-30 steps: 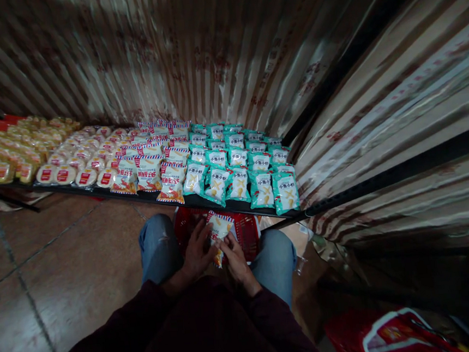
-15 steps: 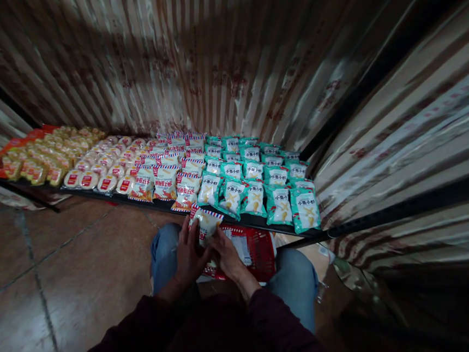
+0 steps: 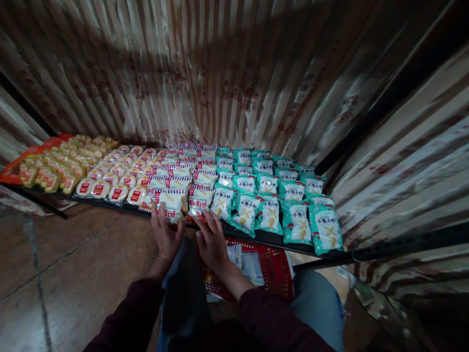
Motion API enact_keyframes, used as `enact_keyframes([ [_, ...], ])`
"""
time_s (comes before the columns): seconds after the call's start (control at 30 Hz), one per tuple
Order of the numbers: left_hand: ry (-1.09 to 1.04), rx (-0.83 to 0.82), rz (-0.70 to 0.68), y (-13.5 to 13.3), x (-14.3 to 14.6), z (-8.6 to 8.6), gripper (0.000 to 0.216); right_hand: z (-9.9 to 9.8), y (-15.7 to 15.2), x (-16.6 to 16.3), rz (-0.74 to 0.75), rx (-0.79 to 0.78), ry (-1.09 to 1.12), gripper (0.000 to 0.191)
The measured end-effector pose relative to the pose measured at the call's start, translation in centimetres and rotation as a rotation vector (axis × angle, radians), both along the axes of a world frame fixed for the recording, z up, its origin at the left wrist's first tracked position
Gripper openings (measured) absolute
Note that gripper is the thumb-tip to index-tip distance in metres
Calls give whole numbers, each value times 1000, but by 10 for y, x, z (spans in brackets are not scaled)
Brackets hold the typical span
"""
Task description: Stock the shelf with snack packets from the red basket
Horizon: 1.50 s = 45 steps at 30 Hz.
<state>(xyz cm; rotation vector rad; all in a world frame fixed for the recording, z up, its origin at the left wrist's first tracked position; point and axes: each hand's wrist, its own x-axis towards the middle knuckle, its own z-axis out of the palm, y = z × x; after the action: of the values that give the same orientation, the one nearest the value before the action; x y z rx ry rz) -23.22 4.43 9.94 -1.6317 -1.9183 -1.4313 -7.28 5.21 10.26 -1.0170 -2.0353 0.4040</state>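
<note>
A low dark shelf (image 3: 273,238) carries rows of snack packets. My left hand (image 3: 164,234) rests at the shelf's front edge, fingers spread against a red, white and blue striped packet (image 3: 174,202). My right hand (image 3: 211,241) lies just to its right, fingers stretched onto the neighbouring striped packet (image 3: 199,198). Teal packets (image 3: 296,222) fill the shelf to the right of my hands. A red basket (image 3: 262,266) with packets in it sits between my knees, below my right hand.
Round red-labelled packets (image 3: 107,181) and yellow packets (image 3: 53,172) fill the shelf's left part. Striped plastic sheeting (image 3: 208,63) hangs behind and at the right. A brown tiled floor (image 3: 63,278) spreads to the left.
Both hands have risen from the red basket with a striped packet and moved it up to the shelf's front row; they now lie on the packets there. The view shifted left and up.
</note>
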Motion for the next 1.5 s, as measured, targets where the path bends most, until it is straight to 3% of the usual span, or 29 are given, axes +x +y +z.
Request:
enact_keyframes([
  [0.17,52,-17,51,28,-7,9,69,1,18,-17,-35,65,-84,45],
  [0.33,55,-52,42,43,-13,-3,65,-10,32,-22,-63,85,-152,47],
  [0.63,63,-26,-25,45,-15,-28,53,-17,39,-23,-80,106,-126,48],
  [0.93,39,-29,-2,44,-8,-32,49,-22,52,-30,-32,145,-96,53],
  [1.23,175,101,57,53,-1,-34,55,-29,64,-31,-109,245,-171,52],
  [1.5,256,63,108,61,4,-34,57,-29,73,-32,-145,309,-177,52],
])
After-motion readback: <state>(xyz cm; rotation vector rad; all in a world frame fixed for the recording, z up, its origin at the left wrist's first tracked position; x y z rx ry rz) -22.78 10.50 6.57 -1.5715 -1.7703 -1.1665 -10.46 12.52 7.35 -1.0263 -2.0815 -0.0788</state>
